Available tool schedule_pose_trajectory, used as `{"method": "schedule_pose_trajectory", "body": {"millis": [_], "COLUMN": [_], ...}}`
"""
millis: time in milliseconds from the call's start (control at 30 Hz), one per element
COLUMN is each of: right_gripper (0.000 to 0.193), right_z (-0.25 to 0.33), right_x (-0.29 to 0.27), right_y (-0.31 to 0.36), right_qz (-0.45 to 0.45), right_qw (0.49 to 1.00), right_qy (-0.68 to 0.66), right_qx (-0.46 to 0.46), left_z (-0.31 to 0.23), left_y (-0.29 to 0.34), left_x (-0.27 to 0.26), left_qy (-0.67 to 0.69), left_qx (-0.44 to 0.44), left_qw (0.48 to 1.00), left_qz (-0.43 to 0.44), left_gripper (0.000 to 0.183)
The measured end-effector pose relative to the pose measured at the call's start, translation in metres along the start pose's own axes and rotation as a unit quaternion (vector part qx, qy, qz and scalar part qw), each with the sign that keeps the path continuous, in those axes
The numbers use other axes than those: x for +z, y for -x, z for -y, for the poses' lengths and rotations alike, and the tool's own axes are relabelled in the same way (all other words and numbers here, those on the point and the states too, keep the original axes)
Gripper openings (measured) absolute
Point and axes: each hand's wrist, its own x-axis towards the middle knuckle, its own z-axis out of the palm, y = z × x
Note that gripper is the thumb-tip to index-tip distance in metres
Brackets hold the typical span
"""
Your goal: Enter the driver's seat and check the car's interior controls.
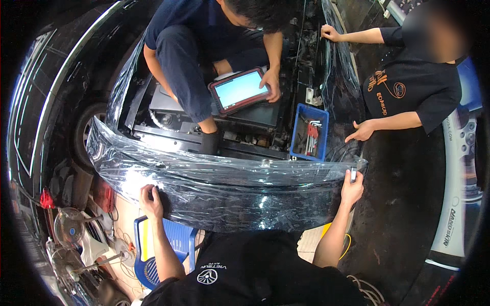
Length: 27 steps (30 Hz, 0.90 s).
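Observation:
A sheet of clear plastic film (219, 176) is draped over the curved black car panel (265, 204) in front of me, wrinkled and catching bright reflections. At the panel's left part, my left hand (151, 203) is closed with curled fingers against the film. What its fingers hold, if anything, is hidden. Near the right corner of the panel, my right hand (352, 187) pinches a small pale rectangular piece (353, 175) beside the film's edge.
Beyond the panel a person sits over the open car bay holding a tablet (240, 92). A blue tray (310, 132) holds hex keys (313, 133). Another person stands at the right, one hand (362, 131) by the film. A blue plastic chair (178, 239) is below left.

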Motion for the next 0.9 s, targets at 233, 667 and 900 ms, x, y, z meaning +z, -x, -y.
{"method": "schedule_pose_trajectory", "body": {"millis": [233,667,900], "right_gripper": [0.035,0.038,0.037], "right_z": [0.0047,-0.0005,-0.0016], "right_x": [-0.0024,0.0001,0.0007], "right_y": [0.0004,-0.0005,0.0002], "right_qz": [0.001,0.003,0.004], "right_qw": [1.000,1.000,1.000], "right_qy": [-0.004,0.003,0.006], "right_qx": [0.000,-0.002,-0.001], "left_z": [0.0009,-0.0028,0.0009], "left_y": [-0.0004,-0.0019,-0.0007], "left_x": [0.0003,-0.0003,-0.0002], "left_qy": [-0.015,-0.015,-0.012], "left_qx": [-0.007,-0.004,-0.012], "left_qw": [1.000,1.000,1.000], "left_qz": [-0.002,-0.002,0.005], "left_gripper": [0.008,0.007,0.011]}}
